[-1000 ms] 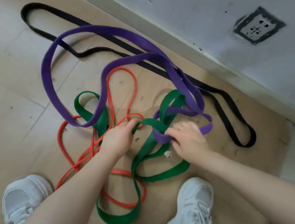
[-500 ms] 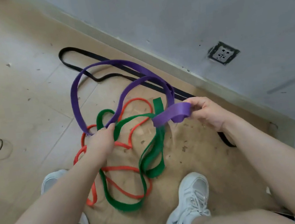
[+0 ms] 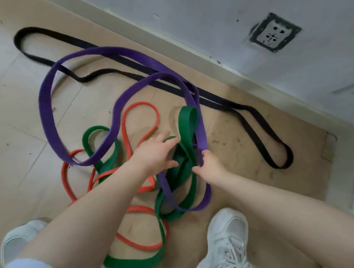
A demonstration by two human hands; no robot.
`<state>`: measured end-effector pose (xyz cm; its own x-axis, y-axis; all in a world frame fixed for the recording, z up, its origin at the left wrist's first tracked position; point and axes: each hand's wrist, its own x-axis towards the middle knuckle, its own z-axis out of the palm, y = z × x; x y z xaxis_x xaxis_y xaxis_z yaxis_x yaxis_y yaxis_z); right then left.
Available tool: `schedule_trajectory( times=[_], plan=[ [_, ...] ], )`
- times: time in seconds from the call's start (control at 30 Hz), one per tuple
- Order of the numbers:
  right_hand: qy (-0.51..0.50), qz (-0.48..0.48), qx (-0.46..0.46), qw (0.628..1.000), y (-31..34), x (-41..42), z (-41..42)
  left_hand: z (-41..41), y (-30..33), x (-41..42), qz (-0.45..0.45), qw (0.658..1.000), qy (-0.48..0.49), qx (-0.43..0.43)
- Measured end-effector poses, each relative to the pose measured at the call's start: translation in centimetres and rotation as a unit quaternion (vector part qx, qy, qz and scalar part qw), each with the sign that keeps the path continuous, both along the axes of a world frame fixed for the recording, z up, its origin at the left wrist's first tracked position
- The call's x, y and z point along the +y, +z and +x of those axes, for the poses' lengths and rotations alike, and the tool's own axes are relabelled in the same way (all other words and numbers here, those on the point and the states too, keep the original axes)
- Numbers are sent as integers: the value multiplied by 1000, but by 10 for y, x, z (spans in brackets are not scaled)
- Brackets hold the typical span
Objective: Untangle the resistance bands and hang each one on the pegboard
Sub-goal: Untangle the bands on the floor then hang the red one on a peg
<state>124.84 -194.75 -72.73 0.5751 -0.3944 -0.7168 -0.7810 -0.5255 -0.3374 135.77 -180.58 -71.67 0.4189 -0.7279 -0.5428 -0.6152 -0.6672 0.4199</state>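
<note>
4 flat loop bands lie on the floor. The black band [image 3: 247, 124] stretches long and narrow, nearest the wall, untangled except where purple crosses it. The purple band [image 3: 46, 111] arcs in wide loops over the black one and down through the green band [image 3: 189, 120], which twists in folds beside it. The thin orange band [image 3: 138, 105] coils beneath the green.
</note>
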Motion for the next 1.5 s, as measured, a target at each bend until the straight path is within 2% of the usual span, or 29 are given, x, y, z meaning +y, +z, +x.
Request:
schedule_trajectory(
  times=[0.1, 0.17, 0.23, 0.27, 0.37, 0.43, 0.5, 0.53, 0.57, 0.6, 0.67, 0.73, 0.77, 0.8, 0.9, 1.03, 1.1, 1.17, 1.23, 1.27, 1.3, 1.37, 1.43, 1.5],
  plan=[
    [-55, 10, -39, 998, -28, 0, 2, 0, -19, -23, 25, 992, -100, -78],
    [-95, 9, -68, 993, -38, -2, 8, 4, -28, -35, -11, 977, -153, -147],
    [-52, -23, -85, 995, -44, -2, 12, 10, -38, -42, -91, 939, -228, -241],
    [-14, -35, -100, 994, -43, -2, 12, 15, -36, -43, -97, 922, -260, -272],
    [39, 26, -166, 985, -27, -4, 12, 26, -29, -31, -134, 907, -266, -299],
    [-11, 129, -171, 977, -14, -13, 10, 33, -14, -7, -178, 935, -185, -245],
    [-66, 242, -140, 958, -3, -23, 6, 34, 4, 26, -197, 966, -16, -165],
    [-62, 275, -123, 951, 1, -26, 4, 32, 18, 41, -206, 964, 95, -140],
    [-43, 294, -104, 949, 6, -26, 1, 28, 33, 53, -227, 945, 208, -111],
    [-19, 305, -84, 948, 12, -24, -1, 22, 49, 60, -256, 908, 325, -66],
    [27, 328, -58, 943, 29, -11, 0, 12, 78, 67, -285, 799, 527, 51],
    [55, 324, -57, 943, 44, 9, 4, 10, 92, 77, -286, 703, 640, 122],
    [77, 289, -70, 952, 49, 20, 8, 10, 97, 83, -281, 676, 663, 155],
    [99, 244, -87, 961, 54, 31, 14, 10, 101, 91, -271, 666, 671, 183],
    [147, 177, -126, 965, 66, 51, 35, 4, 95, 121, -209, 681, 671, 206],
    [262, 70, -108, 956, 59, 50, 46, -19, 73, 168, -61, 774, 617, 131],
    [298, 25, -77, 951, 45, 49, 44, -32, 58, 178, 19, 839, 521, 154],
    [370, -25, -38, 928, 26, 48, 45, -44, 47, 176, 158, 895, 377, 181],
    [425, -62, -34, 902, 8, 50, 52, -50, 39, 173, 277, 923, 221, 150],
    [436, -75, -43, 896, -2, 52, 57, -48, 40, 170, 313, 929, 175, 94],
    [444, -84, -53, 891, -10, 55, 62, -42, 42, 165, 326, 932, 158, 31],
    [461, -94, -54, 881, -26, 61, 65, -26, 46, 150, 261, 950, 162, -63],
    [465, -56, -35, 883, -35, 61, 57, -14, 36, 127, 114, 977, 153, -92],
    [456, -5, -16, 890, -32, 47, 43, -9, 20, 100, 26, 992, 112, -56]
  ],
)
